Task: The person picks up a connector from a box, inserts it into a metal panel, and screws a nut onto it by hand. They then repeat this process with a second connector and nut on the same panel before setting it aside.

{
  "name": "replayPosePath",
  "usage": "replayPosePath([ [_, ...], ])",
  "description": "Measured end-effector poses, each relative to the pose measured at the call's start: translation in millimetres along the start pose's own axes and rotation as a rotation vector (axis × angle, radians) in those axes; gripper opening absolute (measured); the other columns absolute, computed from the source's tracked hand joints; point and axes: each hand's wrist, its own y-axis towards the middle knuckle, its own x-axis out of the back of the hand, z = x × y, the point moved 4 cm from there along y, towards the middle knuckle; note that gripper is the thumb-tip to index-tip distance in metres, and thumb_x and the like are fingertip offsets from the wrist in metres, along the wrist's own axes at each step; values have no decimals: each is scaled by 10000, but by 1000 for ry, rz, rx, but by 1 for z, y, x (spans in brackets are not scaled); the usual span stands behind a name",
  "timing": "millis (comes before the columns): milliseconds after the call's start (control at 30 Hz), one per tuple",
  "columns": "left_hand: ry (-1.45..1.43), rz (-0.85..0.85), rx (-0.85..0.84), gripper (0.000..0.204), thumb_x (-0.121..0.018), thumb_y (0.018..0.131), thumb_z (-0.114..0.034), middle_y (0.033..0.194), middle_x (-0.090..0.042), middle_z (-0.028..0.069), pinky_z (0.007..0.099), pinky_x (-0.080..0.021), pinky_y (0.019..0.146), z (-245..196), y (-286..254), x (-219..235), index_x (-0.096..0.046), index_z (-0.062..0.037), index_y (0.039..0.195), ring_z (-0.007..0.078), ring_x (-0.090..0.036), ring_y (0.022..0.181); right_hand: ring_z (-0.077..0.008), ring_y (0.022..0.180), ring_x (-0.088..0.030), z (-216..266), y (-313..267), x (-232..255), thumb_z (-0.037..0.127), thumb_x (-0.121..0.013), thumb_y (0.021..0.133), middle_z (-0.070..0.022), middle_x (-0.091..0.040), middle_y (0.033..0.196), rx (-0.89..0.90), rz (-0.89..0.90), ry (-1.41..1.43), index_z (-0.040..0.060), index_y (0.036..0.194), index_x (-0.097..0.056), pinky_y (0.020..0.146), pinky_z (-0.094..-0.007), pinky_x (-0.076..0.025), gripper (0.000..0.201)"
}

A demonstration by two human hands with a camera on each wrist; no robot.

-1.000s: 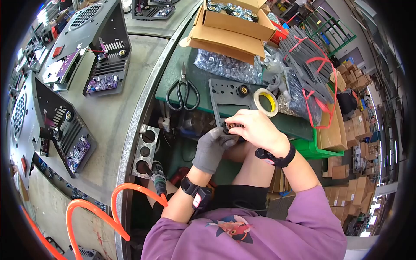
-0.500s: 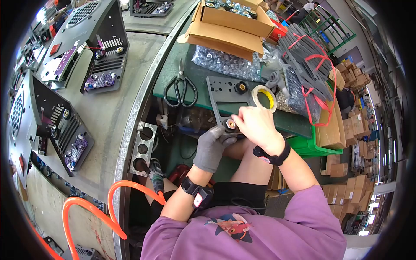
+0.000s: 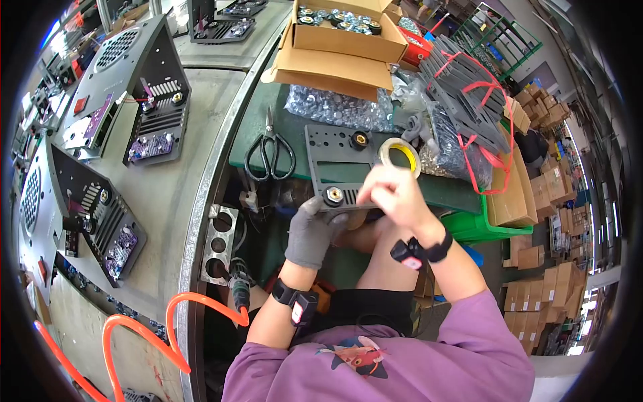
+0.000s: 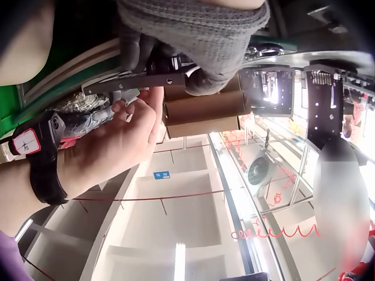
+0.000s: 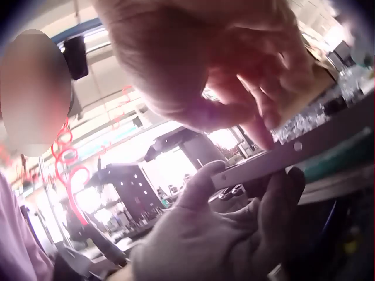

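Note:
A dark metal panel (image 3: 325, 155) with slots and round holes lies partly over the green table's edge. My gloved left hand (image 3: 310, 236) grips its near corner, thumb above and fingers beneath. Beside that thumb sits a round black fitting (image 3: 333, 195) with a hex nut and brass-coloured centre. A second black fitting (image 3: 360, 140) stands at the panel's far side. My bare right hand (image 3: 396, 199) hovers over the slotted near end, fingers loosely bent. In the right wrist view, nothing shows between the right hand's thumb and fingers (image 5: 263, 96).
Scissors (image 3: 269, 153), a tape roll (image 3: 400, 158) and a bag of metal parts (image 3: 340, 107) surround the panel. Behind stands an open carton (image 3: 348, 43) of fittings. A power driver (image 3: 240, 288) with an orange coiled hose (image 3: 175, 321) hangs left. Vented housings (image 3: 94, 214) occupy the grey bench.
My right fingers have come off the near fitting and moved right, leaving its nut in plain sight. The left hand keeps its grip; the scene has shifted slightly left in the head view.

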Motion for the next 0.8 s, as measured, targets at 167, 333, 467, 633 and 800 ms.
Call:
replayPosePath([
  [167,-107,15,39,335,-551,893,-277,1066,-632,102,384,-516,816,-8,12,12,-566,-39,1127,263,-623,974,-283,970,-572,-68,56,25,286,-638,799,-136,-646,983,-17,-299,-765,29,1097,-616,857,-399,-449,394],
  [333,139,-214,-62,332,-557,902,-291,1034,-627,103,362,-518,766,-19,0,14,-578,-35,1114,239,-616,926,-296,1012,-557,-77,64,18,284,-725,737,-130,-642,1039,-25,-171,-886,77,1121,-622,904,-411,-417,448],
  [467,1228,-369,-939,416,-664,745,-15,1163,-558,137,339,-480,843,-48,-34,-41,-576,-14,1151,245,-576,993,-295,977,-594,-22,42,23,72,-670,713,-108,-592,1065,219,-158,-510,66,1109,-602,853,-374,-491,403],
  [633,2069,-51,-1362,398,-686,713,-59,1261,-512,174,396,-470,859,-39,-50,-113,-593,-44,1100,331,-563,1036,-222,864,-635,36,8,17,-38,-677,661,-106,-600,1012,264,80,-313,57,1230,-492,789,-321,-516,607],
  [800,1876,118,-1240,292,-704,729,-66,1182,-579,155,353,-513,753,-37,-53,-123,-631,-50,1011,285,-625,904,-145,961,-576,37,-8,24,-39,-664,736,-79,-568,1131,114,118,207,30,1282,-477,860,-298,-488,581],
])
